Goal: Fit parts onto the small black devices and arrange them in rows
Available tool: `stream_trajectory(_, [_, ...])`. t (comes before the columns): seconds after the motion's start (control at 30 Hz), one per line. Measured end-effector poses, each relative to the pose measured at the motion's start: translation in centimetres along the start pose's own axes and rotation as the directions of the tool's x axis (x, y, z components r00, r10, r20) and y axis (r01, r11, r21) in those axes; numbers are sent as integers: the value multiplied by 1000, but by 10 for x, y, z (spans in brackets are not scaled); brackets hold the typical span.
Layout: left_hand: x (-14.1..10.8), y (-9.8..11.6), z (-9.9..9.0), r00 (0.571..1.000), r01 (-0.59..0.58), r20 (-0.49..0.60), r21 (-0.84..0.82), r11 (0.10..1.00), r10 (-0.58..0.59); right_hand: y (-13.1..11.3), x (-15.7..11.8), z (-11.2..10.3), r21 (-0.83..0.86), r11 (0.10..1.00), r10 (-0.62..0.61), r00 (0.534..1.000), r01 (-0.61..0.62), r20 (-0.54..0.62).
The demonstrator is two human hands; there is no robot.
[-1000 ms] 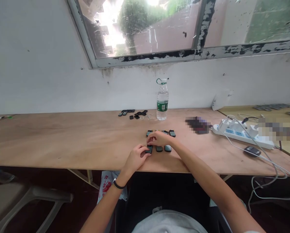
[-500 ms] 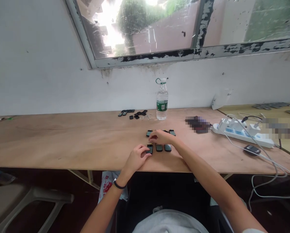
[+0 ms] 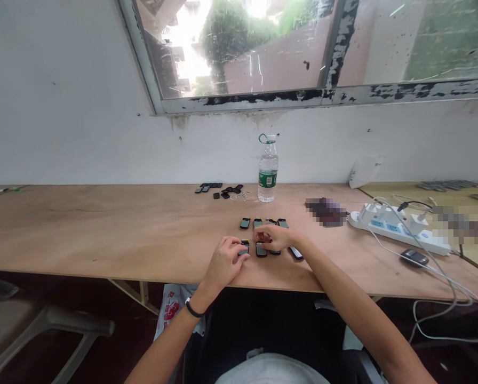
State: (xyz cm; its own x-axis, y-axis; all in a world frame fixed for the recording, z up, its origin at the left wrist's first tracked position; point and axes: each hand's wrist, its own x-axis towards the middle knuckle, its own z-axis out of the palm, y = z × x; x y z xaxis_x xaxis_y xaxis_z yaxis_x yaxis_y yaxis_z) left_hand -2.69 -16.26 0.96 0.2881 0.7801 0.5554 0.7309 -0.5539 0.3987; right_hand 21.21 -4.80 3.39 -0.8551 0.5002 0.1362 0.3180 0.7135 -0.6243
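Note:
Small black screen modules with grey-green faces lie in two rows on the wooden table. My left hand (image 3: 228,260) rests at the front row's left end, thumb and fingers closed about the leftmost module (image 3: 244,248), partly covering it. Over the front row hangs my right hand (image 3: 274,236), its fingers curled near the top of the second module (image 3: 261,250); what they hold, if anything, is hidden. Another front module (image 3: 275,252) is partly under that hand. A brighter-faced device (image 3: 296,253) lies tilted beside the right wrist. Behind, the back row starts with a module (image 3: 245,223) showing a yellow tab.
A water bottle (image 3: 267,178) stands near the wall, with dark small parts (image 3: 233,189) and loose bits to its left. To the right lie a white power strip (image 3: 399,230) with plugs, a black device (image 3: 414,258) and trailing cables. The table's front edge is close to my forearms.
My right hand has moved right, from the top of the leftmost module to the second one. My left hand stays at the leftmost module. The view has shifted slightly.

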Motion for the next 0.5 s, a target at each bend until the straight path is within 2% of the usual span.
stream_trajectory(0.13, [7,22,14,996,-33,81,127,991,23,1,2,2,-1,1000,-9,1000,9,-9])
stream_trajectory(0.23, [10,33,27,996,-19,88,247,969,-3,5,3,4,-6,999,37,999,-37,-12])
stream_trajectory(0.37, [12,34,37,996,-21,91,329,944,-10,8,4,5,-40,995,87,996,-87,-23])
stream_trajectory(0.5, [10,29,38,997,-17,81,318,948,-10,3,2,3,-21,995,96,994,-97,-43])
